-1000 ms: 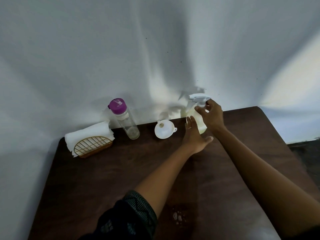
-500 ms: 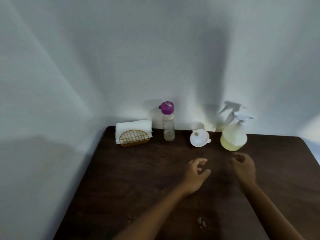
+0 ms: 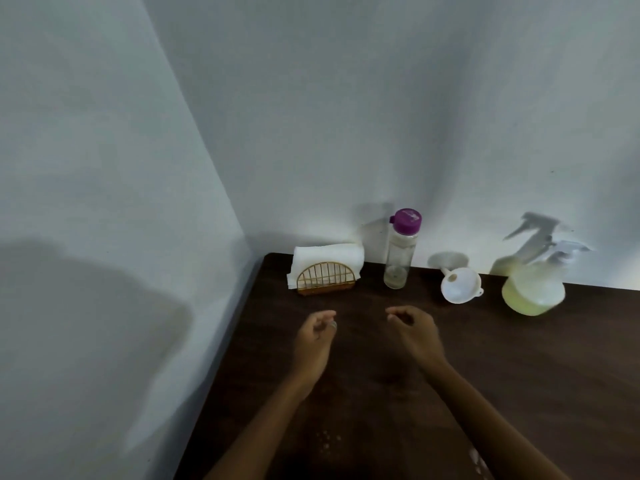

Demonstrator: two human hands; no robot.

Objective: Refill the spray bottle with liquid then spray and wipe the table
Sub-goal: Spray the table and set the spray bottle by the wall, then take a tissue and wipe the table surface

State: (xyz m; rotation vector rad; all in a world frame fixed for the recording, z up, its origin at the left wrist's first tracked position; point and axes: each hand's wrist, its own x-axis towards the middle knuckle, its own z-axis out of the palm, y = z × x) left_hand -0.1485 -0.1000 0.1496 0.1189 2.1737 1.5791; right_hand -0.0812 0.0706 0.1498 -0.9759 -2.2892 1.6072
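Left hand [image 3: 313, 339]: my fingers [image 3: 323, 315] hang loosely curled over the surface [image 3: 519, 375], holding nothing; a ring shows on one of them.
Right hand [image 3: 415, 332]: my fingers [image 3: 398, 311] are loosely curled too, empty, tips turned toward my left hand, with a gap between the two.
Sprayer [image 3: 533, 284]: stands upright, far off to the right of my right fingers and beyond them, by the wall [image 3: 346, 116]. Pale yellow liquid fills its round body; the white trigger head is blurred.
Funnel [image 3: 460, 289]: white, lying on the surface just left of the sprayer, beyond my right fingers and apart from them.
Bottle [image 3: 400, 249]: clear, upright, purple cap on, straight beyond the gap between my hands, at the wall. How much is in it I cannot tell.
Napkins [image 3: 329, 259]: a white stack standing in a gold wire holder [image 3: 323, 278], beyond my left fingers, near the corner.
Specks [image 3: 327, 439]: a few pale spots on the dark surface, behind my fingers, between my forearms; more at my right forearm's edge.
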